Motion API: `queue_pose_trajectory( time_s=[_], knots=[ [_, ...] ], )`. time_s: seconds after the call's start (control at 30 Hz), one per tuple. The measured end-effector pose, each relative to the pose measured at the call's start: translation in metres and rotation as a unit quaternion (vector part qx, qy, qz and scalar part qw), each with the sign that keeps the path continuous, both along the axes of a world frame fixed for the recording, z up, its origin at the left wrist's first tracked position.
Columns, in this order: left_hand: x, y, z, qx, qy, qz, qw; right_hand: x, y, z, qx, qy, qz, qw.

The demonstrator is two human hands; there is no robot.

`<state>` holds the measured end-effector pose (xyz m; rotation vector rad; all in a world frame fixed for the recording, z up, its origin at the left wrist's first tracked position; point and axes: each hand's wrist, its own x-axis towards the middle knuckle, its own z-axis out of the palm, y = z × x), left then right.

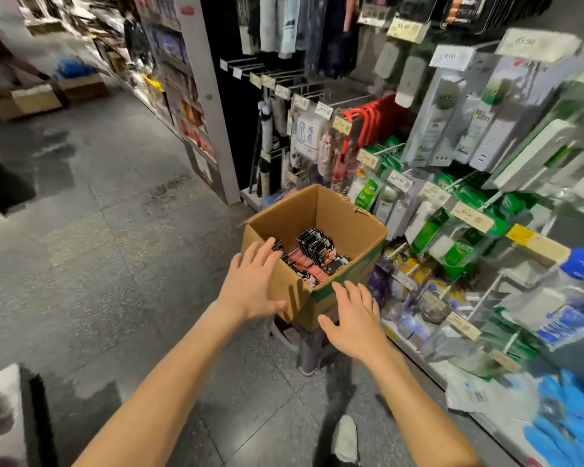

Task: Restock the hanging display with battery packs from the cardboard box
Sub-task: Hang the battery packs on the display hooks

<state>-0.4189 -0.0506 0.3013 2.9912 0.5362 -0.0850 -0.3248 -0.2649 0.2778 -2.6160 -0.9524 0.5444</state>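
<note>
left forearm [169, 382]: bare along all that shows, from the wrist to the bottom edge of the view.
right forearm [418, 406]: likewise bare from the wrist to the bottom edge.
left hand [250, 288]: bare; a thin pale ring [246, 256] circles one of its outer fingers, though which finger is hard to tell.
right hand [354, 318]: bare from fingertips to wrist.
shoe [346, 439]: pale grey, rounded toe, near the bottom edge of the floor; blurred, so laces and markings cannot be made out.
leg: a dark shape above the shoe could be trousers or shadow; cannot tell.
</note>
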Motion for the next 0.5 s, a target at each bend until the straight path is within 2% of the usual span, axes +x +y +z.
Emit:
queue_pose_trajectory(
  time_s=[0.3, 0.5],
  knots=[
    [0.068, 0.033, -0.032, -0.02, 0.04, -0.016, 0.999, 0.058, 0.043, -0.03, -0.006, 0.003, -0.034, 0.999],
    [0.137, 0.062, -0.065, -0.022, 0.095, -0.028, 0.995, 0.116, 0.086, -0.053, 0.03, 0.104, -0.072, 0.991]
  ],
)
